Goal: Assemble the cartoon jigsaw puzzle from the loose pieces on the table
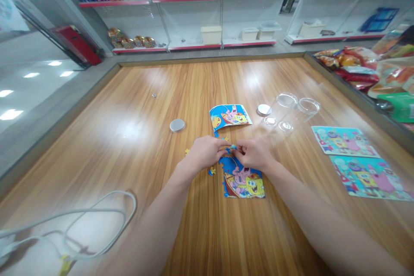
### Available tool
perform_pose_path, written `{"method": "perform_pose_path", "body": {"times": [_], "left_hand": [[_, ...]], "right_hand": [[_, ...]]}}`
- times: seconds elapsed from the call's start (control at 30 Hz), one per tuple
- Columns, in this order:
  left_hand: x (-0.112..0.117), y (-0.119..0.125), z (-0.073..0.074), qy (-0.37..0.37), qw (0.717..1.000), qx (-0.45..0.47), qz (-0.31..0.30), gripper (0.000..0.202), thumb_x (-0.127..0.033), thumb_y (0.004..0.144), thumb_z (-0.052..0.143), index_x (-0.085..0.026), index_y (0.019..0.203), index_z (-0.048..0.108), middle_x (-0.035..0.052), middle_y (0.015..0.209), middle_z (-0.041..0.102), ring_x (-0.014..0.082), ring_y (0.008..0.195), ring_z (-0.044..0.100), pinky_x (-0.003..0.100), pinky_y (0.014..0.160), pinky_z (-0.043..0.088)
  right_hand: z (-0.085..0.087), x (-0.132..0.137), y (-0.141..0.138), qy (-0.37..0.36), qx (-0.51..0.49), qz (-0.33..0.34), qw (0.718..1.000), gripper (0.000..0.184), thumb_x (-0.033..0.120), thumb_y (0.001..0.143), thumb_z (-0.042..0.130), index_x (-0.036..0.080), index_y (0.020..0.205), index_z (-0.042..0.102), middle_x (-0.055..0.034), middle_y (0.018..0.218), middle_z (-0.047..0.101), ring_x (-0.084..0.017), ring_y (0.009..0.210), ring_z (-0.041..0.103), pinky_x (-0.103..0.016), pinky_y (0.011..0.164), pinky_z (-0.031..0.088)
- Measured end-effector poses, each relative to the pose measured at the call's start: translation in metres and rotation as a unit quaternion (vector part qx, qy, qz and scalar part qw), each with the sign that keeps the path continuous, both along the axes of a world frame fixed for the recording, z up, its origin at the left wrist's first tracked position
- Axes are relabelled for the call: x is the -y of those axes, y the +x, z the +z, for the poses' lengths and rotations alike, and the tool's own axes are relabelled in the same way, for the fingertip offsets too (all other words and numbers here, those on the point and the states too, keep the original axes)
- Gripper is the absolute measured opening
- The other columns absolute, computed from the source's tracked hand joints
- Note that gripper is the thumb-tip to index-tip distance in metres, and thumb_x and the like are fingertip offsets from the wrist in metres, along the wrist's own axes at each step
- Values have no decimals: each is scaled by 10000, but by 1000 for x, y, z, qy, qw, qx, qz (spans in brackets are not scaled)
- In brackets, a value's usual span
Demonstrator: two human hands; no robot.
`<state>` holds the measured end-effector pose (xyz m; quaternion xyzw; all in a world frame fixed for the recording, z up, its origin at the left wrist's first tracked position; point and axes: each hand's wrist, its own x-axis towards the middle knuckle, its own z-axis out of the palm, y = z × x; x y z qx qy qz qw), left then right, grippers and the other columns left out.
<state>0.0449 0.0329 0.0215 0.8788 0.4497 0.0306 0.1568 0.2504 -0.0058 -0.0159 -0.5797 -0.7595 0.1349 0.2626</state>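
A partly assembled cartoon jigsaw (243,181) lies on the wooden table (129,138) in front of me. My left hand (204,152) and my right hand (254,153) meet at its upper edge, fingers curled and pinched together over small blue pieces (230,148). What each hand pinches is too small to name. A cartoon picture card (229,116) lies just beyond the hands. Loose pieces sit by my left hand, one at the left (186,151) and one near the wrist (212,170).
Two clear plastic tubes (291,114) lie to the right with a silver lid (264,109) beside them; another silver lid (177,125) lies left. Two finished cartoon puzzles (344,140) (368,177) lie far right. Snack packets (365,69) line the right edge. A white cable (97,224) loops near left.
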Motion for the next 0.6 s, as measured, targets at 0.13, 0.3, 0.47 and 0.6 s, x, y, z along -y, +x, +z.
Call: {"method": "perform_pose_path", "body": {"times": [0.13,0.3,0.47,0.6], "left_hand": [[-1,2,-6,4,1000,2,22,244,-363,912,667,-389,1141,747,18,1032,779,258,981,718,340,812,546],[-8,-4,-11,35,993,-5,116,271,-313,960,573,-277,1173,737,98,1053,771,313,989,721,403,806,556],[-9,-5,-12,38,993,6,112,274,-319,961,584,-323,1200,717,71,1081,769,289,1014,717,385,837,549],[-5,-3,-11,24,996,16,82,281,-343,949,614,-334,1212,714,65,1036,774,275,990,718,367,823,545]], "right_hand": [[3,-1,0,-11,28,-24,999,152,346,807,648,230,883,712,15,589,638,-147,544,555,-254,544,255],[-2,-2,0,-28,56,-21,998,196,389,866,626,297,957,773,7,649,702,-164,599,611,-260,572,314],[0,0,-2,-25,78,-29,996,271,419,902,601,324,1100,760,-6,742,751,-181,671,662,-267,593,360],[5,-1,-2,-39,109,-91,989,279,468,880,623,293,1035,776,-32,766,761,-215,732,688,-279,606,383]]}}
